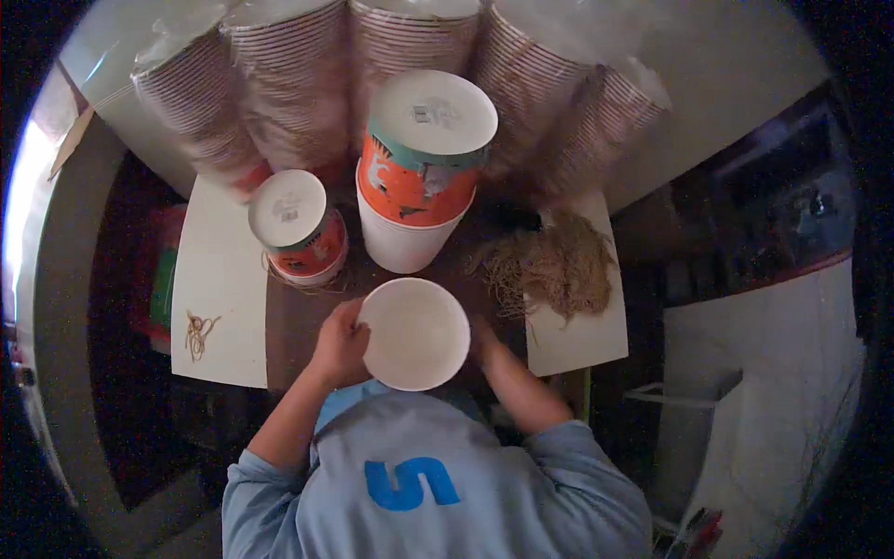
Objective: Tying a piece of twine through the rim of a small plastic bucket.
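A white paper tub (415,334) is held close to my chest, its round mouth facing up and nothing visible inside. My left hand (341,345) is closed on its left side, with the thumb at the rim. My right hand (481,341) is at the tub's right side; its fingers are hidden behind the tub. Just beyond stands an upside-down tub with an orange and green printed band (421,186), stacked over a white one (410,233). At left, a smaller upside-down printed tub (291,216) has thin brown cord (326,282) around its base.
Tall plastic-wrapped stacks of paper tubs (289,84) line the back of the table. A tangled heap of brown cord (563,265) lies at right on the white tabletop (577,349). A small bunch of cord (197,334) lies at the left edge.
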